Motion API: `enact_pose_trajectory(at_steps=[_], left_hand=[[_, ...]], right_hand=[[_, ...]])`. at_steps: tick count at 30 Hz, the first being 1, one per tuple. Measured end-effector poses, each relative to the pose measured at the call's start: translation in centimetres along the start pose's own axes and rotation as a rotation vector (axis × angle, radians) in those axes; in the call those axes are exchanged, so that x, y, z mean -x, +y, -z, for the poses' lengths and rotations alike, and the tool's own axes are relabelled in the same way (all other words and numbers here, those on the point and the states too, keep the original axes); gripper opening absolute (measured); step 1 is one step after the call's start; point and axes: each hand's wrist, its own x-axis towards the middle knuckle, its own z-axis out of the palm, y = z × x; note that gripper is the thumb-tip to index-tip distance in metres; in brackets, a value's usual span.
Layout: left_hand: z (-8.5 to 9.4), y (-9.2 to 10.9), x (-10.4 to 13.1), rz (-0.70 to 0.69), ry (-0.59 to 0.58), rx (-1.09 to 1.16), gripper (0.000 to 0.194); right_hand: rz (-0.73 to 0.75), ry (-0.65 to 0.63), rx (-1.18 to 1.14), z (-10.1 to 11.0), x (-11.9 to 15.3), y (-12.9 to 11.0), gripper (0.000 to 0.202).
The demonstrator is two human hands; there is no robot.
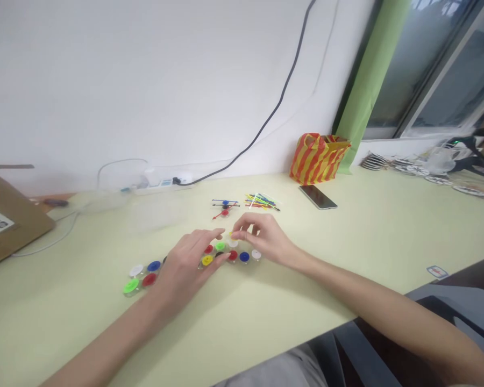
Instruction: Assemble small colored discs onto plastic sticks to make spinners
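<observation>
Two rows of small round pieces with coloured caps stand on the table, among them a blue one (244,257), a white one (256,255) and a bright green one (131,286). My left hand (189,255) reaches over the middle of the rows, its thumb and fingers apart around several caps, covering part of them. At the right end of the rows, my right hand (262,234) pinches a small yellow piece (233,235) just above a white cap. Behind the hands lie a pile of coloured arrow sticks (261,201) and a few pieces with arrows attached (225,205).
A phone (318,197) lies right of the sticks, before a striped bag (318,158). A cardboard box (16,231) stands at the left. A power strip (157,185) with a black cable (262,129) is by the wall. A small card (437,272) lies near the right edge.
</observation>
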Motion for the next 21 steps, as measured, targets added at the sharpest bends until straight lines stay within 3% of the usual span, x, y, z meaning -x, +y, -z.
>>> enact_pose_trajectory(at_steps=[4,8,12,14,16,18,21], left_hand=[[0.2,0.8,-0.1,-0.025,0.035,0.037,0.020],[0.6,1.2,-0.2,-0.043,0.024,0.060,0.015],[0.7,0.7,-0.1,-0.061,0.039,0.043,0.016],[0.8,0.5,-0.1,-0.077,0.051,0.026,0.015],[0.9,0.3,-0.1,-0.093,0.052,0.015,0.015],[0.9,0.2,-0.1,-0.101,0.051,0.008,0.016],[0.8,0.2,-0.1,-0.093,0.045,0.012,0.019]], right_hand=[[-0.034,-0.056,-0.227,-1.7,1.3,-2.0,0.016],[-0.033,-0.086,-0.212,-0.9,0.9,-1.2,0.022],[0.157,0.016,0.186,2.7,-1.1,3.8,0.016],[0.092,0.132,0.405,5.5,-2.0,7.4,0.022],[-0.038,0.170,0.573,8.1,-2.4,10.9,0.031],[-0.152,0.101,0.687,10.2,-2.5,13.6,0.040],[-0.221,-0.061,0.803,11.5,-2.4,15.9,0.044]])
